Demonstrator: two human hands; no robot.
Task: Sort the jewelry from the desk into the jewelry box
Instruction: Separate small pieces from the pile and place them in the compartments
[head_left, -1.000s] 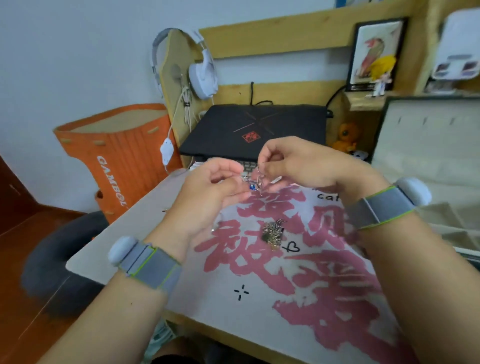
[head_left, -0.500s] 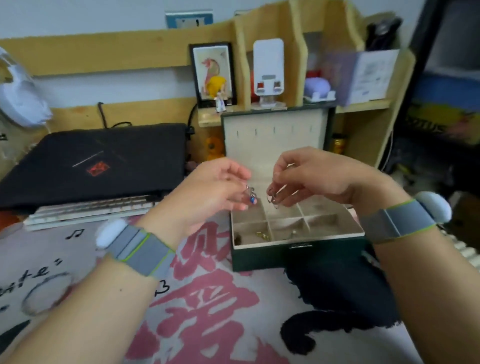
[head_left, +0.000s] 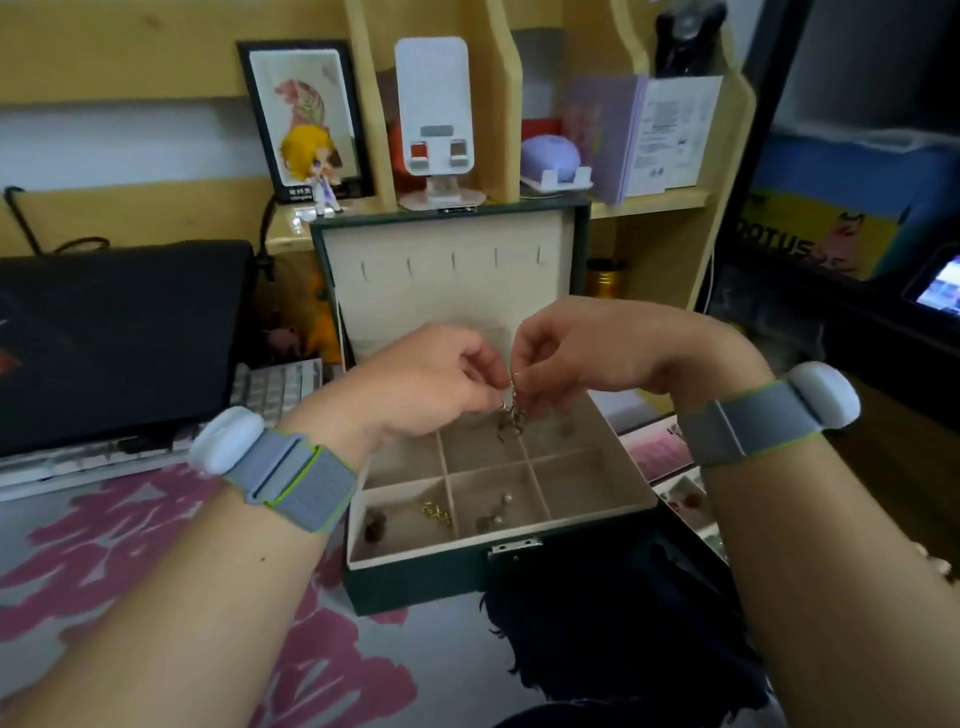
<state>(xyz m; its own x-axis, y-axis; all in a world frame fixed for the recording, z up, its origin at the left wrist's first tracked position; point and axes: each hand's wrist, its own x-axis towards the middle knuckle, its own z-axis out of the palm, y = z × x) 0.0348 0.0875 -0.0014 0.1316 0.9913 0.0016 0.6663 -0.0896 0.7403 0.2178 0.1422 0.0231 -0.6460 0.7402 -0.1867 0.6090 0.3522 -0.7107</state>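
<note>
A small cluster of dangling metal jewelry (head_left: 511, 413), likely earrings though too blurred to be sure, hangs just above the jewelry box (head_left: 467, 566), over its back middle compartment. Both hands hold it: the left hand (head_left: 431, 384) pinches it from the box's left side with thumb and fingertips together, and the right hand (head_left: 576, 358) pinches it from the right, fingers curled down onto the same piece. The two hands meet almost touching over the box's rear row.

Inside the box, the front left compartment holds a dark piece and a small gold one (head_left: 436, 512), and the front middle holds pearl-tipped pieces (head_left: 493, 514). The lid (head_left: 452, 270) stands open behind, with a row of hooks.

The step in hand seems to be separating or lowering this piece into a compartment. The next move calls for easing it down and loosening both pinches so nothing snags on the fingers or tangles.

Left of the box lie a laptop (head_left: 119, 332) and keyboard (head_left: 275, 387).
</note>
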